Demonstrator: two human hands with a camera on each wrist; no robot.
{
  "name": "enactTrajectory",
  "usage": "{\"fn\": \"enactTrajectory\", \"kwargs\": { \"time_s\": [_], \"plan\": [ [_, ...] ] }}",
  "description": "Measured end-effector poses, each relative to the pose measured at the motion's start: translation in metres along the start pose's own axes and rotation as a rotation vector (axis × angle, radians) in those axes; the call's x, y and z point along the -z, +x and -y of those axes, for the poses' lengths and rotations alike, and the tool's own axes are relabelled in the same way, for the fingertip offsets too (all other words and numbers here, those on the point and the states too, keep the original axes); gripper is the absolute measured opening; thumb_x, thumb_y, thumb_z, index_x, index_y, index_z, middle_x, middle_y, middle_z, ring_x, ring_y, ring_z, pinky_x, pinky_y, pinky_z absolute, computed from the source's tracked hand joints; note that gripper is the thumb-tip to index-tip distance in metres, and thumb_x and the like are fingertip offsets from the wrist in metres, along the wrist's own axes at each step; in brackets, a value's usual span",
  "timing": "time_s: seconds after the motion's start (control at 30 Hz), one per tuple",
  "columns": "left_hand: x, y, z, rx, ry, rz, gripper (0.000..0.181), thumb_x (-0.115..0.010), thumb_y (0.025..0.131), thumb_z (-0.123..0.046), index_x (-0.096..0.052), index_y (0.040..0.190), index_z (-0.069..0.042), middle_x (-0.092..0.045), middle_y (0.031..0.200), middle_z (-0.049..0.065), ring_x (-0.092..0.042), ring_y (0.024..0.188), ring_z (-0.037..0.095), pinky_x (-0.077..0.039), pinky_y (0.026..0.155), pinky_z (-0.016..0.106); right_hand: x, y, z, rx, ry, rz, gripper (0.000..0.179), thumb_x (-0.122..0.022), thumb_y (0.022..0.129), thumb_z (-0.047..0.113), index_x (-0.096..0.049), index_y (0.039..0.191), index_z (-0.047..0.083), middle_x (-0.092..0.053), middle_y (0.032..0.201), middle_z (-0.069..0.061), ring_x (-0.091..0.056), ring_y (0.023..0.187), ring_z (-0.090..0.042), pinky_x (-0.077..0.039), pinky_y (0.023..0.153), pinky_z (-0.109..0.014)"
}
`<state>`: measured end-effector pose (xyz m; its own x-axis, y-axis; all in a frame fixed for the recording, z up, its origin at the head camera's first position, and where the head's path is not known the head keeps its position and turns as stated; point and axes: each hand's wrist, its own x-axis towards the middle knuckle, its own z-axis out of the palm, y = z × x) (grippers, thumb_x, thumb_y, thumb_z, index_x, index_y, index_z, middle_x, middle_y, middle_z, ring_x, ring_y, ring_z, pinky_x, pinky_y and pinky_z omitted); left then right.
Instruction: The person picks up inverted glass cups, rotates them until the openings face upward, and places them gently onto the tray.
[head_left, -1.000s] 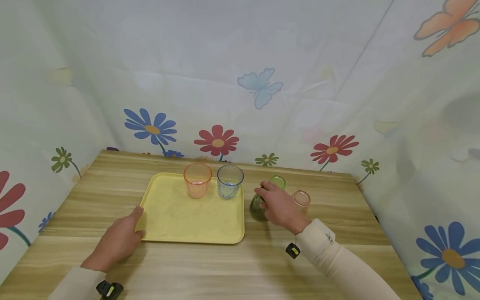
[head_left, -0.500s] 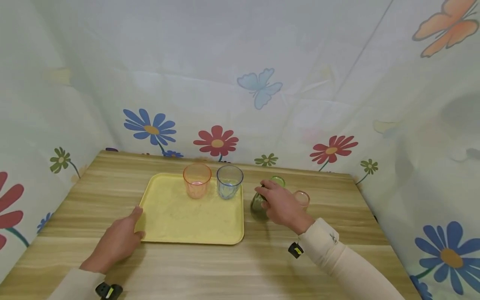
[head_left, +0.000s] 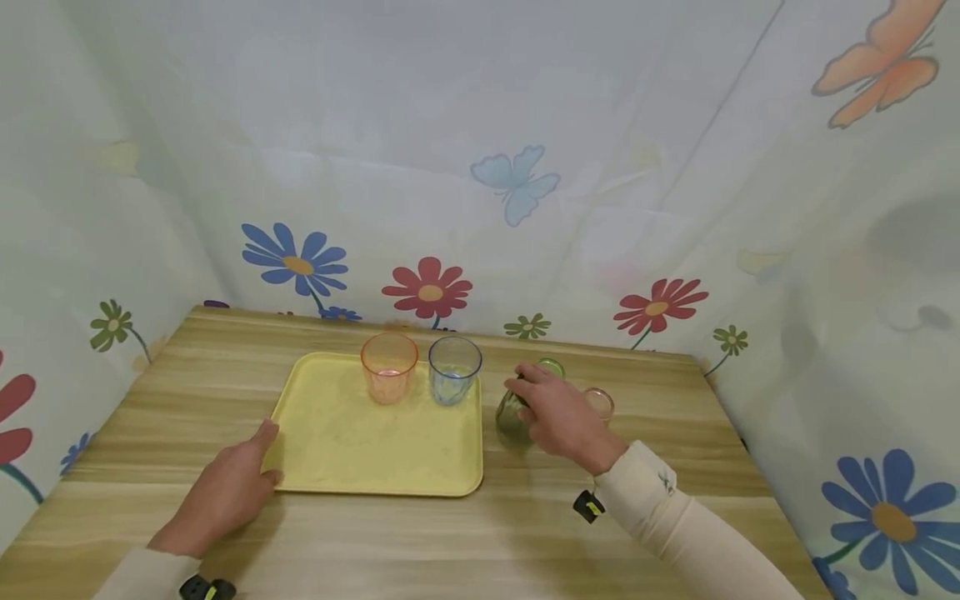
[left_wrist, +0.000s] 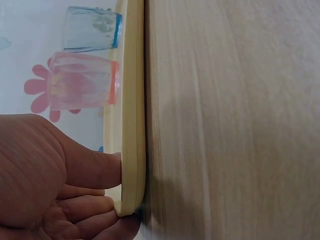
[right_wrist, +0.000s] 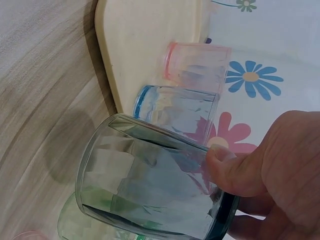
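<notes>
In the head view my left hand [head_left: 225, 496] is at the near left corner of a yellow tray [head_left: 375, 458]. Its thumb [left_wrist: 95, 170] presses the rim, and the other fingers are curled at the tray's end. My right hand [head_left: 566, 417] pinches a dark, smoky drinking glass [right_wrist: 145, 185] by its thick base, mouth down and slightly tilted, just right of the tray. An orange-pink glass [head_left: 388, 379] and a blue-rimmed glass [head_left: 452, 379] stand upright at the tray's back edge.
Behind the right hand, a green glass [head_left: 552, 367] and a pink glass [head_left: 600, 402] stand on the wooden table [head_left: 360, 550], both partly hidden. A flower-patterned cloth [head_left: 360, 183] hangs behind the table and at its sides.
The head view has shifted slightly, so everything appears a little lower and further left. Both hands keep nearly the same places, the left at the tray, the right on the dark glass.
</notes>
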<state>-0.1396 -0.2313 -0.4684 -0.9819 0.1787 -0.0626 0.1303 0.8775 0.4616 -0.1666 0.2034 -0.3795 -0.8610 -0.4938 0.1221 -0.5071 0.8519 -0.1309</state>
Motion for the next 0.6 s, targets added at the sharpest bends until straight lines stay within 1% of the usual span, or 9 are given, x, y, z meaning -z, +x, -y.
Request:
{"fn": "enactTrajectory", "kwargs": {
  "time_s": [0.1,0.23,0.33,0.43,0.6],
  "plan": [
    [-0.0006,-0.0026,0.0016,-0.006,0.003,-0.003,0.072,-0.072,0.092,-0.009,-0.037,0.150,0.017,-0.039,0.152,0.042,-0.054,0.127,0.061,-0.052,0.093,0.069,-0.0010,-0.0001,0.0023,0.007,-0.005,0.005,0.041,-0.072,0.093,0.000,-0.069,0.134,0.008,-0.064,0.130,-0.009,-0.060,0.118,-0.026,-0.058,0.094,-0.040],
    [-0.0015,-0.0046,0.0029,-0.025,-0.001,0.001,0.072,-0.072,0.092,-0.008,-0.038,0.150,0.019,-0.034,0.154,0.042,-0.052,0.130,0.061,-0.052,0.093,0.068,-0.0004,0.0001,0.0055,0.008,-0.015,0.013,0.040,-0.073,0.094,0.003,-0.069,0.134,0.009,-0.064,0.132,-0.010,-0.060,0.122,-0.027,-0.059,0.093,-0.040],
    [-0.0013,-0.0033,0.0025,-0.032,-0.006,0.007,0.072,-0.072,0.093,-0.008,-0.037,0.150,0.019,-0.032,0.155,0.042,-0.050,0.131,0.062,-0.052,0.094,0.068,0.0014,0.0006,0.0072,0.002,-0.022,0.011,0.041,-0.073,0.095,0.004,-0.068,0.135,0.009,-0.063,0.136,-0.011,-0.061,0.124,-0.027,-0.060,0.094,-0.040],
    [-0.0011,-0.0016,0.0023,-0.033,-0.005,-0.001,0.072,-0.071,0.093,-0.009,-0.038,0.150,0.019,-0.032,0.155,0.042,-0.051,0.131,0.061,-0.051,0.094,0.069,0.0029,0.0018,0.0083,0.007,-0.017,0.007,0.041,-0.073,0.095,0.003,-0.068,0.135,0.009,-0.064,0.135,-0.011,-0.060,0.123,-0.027,-0.060,0.094,-0.041],
    [-0.0006,0.0013,0.0014,-0.037,-0.002,0.002,0.072,-0.072,0.092,-0.008,-0.038,0.149,0.019,-0.033,0.155,0.042,-0.053,0.129,0.061,-0.053,0.092,0.067,0.0043,0.0034,0.0103,0.013,-0.002,0.007,0.041,-0.072,0.095,0.003,-0.068,0.135,0.008,-0.063,0.138,-0.013,-0.060,0.126,-0.029,-0.060,0.097,-0.043]
  ]
}}
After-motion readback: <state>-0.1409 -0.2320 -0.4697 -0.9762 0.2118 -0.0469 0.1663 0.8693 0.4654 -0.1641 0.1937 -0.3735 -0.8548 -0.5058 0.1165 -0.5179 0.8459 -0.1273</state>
